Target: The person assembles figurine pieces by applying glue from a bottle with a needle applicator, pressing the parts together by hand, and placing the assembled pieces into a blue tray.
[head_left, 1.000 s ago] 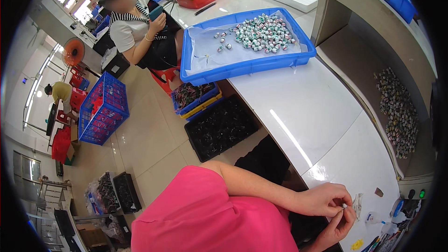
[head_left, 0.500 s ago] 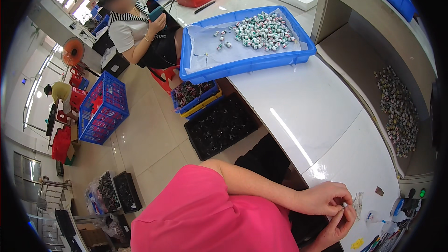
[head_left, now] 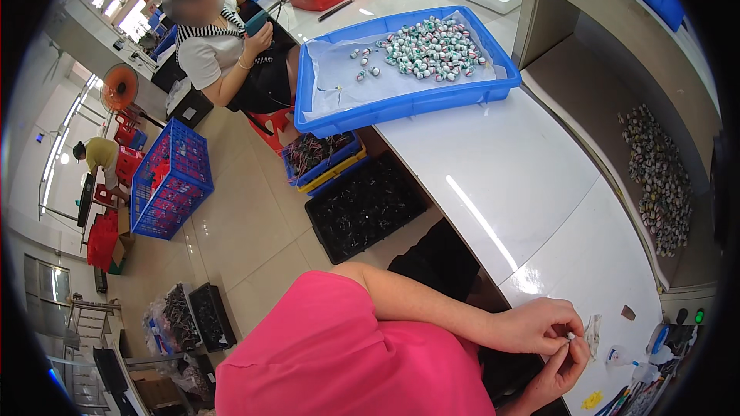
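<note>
Over the near right part of the white table [head_left: 493,162], my two hands meet, fingertips together. My left hand [head_left: 539,327] comes in from the left under a pink sleeve, its thumb and fingers pinched. Just below it, my right hand [head_left: 563,374] is closed with fingertips against the same spot. Between them shows a small white bead-like piece [head_left: 570,336], too small to make out its detail. A crumpled whitish scrap [head_left: 592,333] lies on the table close beside the fingers.
A blue tray [head_left: 339,121] holds many small patterned balls [head_left: 435,50]. More balls [head_left: 655,181] lie in the shelf on the right. Pens, a clear bottle [head_left: 619,356] and a yellow patch [head_left: 591,400] are near my hands. Across the table a person [head_left: 220,46] holds a phone-like object.
My hands stay pinched together at almost the same place. The whole view has shifted slightly. At the far back, an outstretched arm has drawn in and bent.
</note>
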A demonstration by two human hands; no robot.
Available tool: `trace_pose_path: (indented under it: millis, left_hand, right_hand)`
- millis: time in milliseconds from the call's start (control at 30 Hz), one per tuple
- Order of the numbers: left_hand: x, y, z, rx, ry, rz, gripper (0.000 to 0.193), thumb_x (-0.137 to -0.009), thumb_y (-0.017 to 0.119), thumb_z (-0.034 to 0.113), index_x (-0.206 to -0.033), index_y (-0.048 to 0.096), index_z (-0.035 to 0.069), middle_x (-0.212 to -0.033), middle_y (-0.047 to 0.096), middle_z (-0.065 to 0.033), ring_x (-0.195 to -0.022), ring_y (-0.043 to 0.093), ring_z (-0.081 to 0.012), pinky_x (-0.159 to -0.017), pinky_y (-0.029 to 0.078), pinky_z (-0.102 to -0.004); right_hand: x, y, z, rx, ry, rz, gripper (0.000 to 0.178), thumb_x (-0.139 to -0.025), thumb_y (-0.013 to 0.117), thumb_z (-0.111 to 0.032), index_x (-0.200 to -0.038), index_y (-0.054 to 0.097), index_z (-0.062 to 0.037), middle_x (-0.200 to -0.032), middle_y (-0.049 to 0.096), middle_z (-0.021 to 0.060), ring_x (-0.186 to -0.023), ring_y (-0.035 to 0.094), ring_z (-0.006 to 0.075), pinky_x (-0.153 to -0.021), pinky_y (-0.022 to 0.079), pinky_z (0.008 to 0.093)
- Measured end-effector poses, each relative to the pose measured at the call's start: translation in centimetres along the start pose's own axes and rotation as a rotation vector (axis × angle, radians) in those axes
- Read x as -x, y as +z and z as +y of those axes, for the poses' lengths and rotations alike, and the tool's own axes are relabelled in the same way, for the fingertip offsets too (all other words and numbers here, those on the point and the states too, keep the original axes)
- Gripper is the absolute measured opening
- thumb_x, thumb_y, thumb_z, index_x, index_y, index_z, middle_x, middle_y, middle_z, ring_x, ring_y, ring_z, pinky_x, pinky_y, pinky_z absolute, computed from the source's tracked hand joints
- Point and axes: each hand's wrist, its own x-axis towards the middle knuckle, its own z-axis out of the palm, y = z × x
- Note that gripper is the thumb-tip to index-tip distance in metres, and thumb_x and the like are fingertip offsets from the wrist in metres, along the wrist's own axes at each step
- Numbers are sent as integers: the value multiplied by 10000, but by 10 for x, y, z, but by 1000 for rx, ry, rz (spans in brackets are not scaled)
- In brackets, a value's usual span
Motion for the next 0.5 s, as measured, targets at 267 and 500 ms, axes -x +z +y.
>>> trace_pose_path:
  millis: [267, 500]
  left_hand:
    - [-3, -19, 7, -82, -45, -43, 250, -819, 611, 38, -1068, 603, 31, -1012, 568, -103, -908, 598, -149, -772, 520, -267]
    - [-10, -20, -8, -60, -124, -85, 281, -837, 556, -69, -1111, 571, -8, -1097, 534, -95, -983, 592, -159, -865, 526, -270]
  right_hand:
    - [-6, 23, -24, -43, 8, 61, 182, -789, 601, 81, -939, 558, -13, -1028, 550, 111, -975, 531, 212, -866, 434, 320]
    - [-21, 29, -23, 112, -142, 98, 205, -714, 672, 29, -898, 610, -38, -886, 626, 105, -800, 610, 253, -688, 495, 318]
